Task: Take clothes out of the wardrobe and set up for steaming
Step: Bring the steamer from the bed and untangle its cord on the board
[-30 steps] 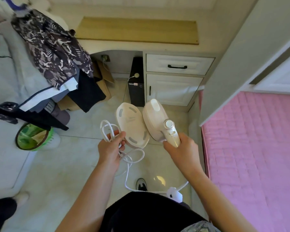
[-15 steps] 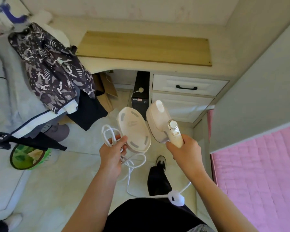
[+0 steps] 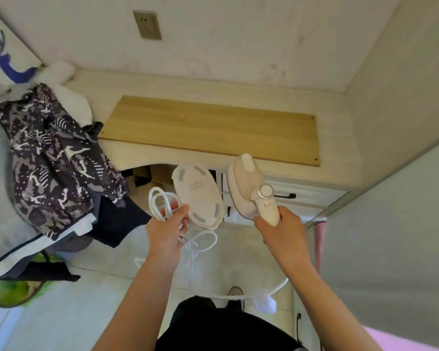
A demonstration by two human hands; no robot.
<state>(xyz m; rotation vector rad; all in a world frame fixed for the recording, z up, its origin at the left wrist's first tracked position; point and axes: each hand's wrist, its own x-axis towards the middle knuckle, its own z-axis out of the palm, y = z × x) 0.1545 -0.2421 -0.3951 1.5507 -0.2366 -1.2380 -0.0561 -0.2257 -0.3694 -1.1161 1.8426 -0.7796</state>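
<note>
Head-worn wide view, facing down, hands [image 3: 167, 231] close, edges perhaps distorted

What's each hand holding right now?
Left hand: grips the coiled cord and base plate.
Right hand: grips the steamer by its handle.

Home bedroom: built-in desk [image 3: 162, 158], pink bedspread [image 3: 403, 342], clothes [image 3: 53, 163] heaped nearby, wall socket [image 3: 147, 24].

Plug [image 3: 264, 301] blurred; green basket [image 3: 15, 292] partly under clothes [image 3: 53, 168]; pink bedding [image 3: 403, 342] cut by frame edge
</note>
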